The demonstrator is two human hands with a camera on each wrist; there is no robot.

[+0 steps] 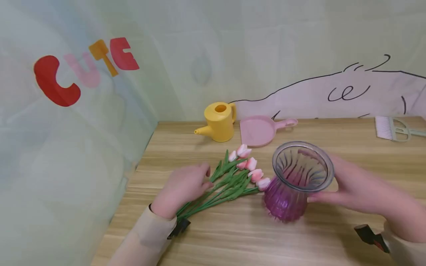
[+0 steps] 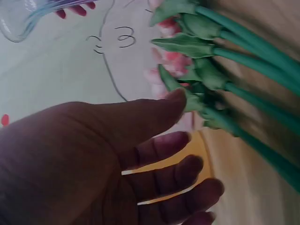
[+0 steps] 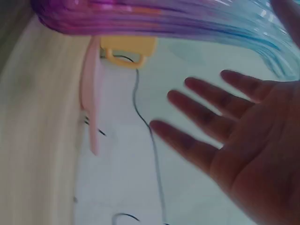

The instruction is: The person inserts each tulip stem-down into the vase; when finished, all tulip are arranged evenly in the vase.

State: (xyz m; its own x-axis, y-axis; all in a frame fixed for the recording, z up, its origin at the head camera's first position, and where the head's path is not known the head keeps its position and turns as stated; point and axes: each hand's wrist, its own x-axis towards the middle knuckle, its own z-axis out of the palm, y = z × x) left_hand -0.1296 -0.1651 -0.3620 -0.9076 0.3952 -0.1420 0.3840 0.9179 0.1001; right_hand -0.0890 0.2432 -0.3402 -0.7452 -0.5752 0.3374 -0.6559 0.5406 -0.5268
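Note:
In the head view, a bunch of pink-and-white artificial tulips (image 1: 251,164) with green stems (image 1: 213,203) lies on the wooden table. My left hand (image 1: 183,186) is over the left side of the stems. Its fingers are loosely bent and hold nothing in the left wrist view, with the thumb beside the green leaves (image 2: 201,70). To the right of the blossoms is a ribbed glass vase (image 1: 287,199), purple below and clear above. My right hand (image 1: 352,183) is at the vase's right side. Its fingers (image 3: 192,147) are straight and spread in the right wrist view, with a gap to the glass.
At the back of the table are a yellow watering can (image 1: 219,123) and a pink dustpan (image 1: 257,131). A small brush (image 1: 392,129) with pale bristles lies at the far right. A printed cloth backdrop (image 1: 186,44) hangs behind the table and along its left.

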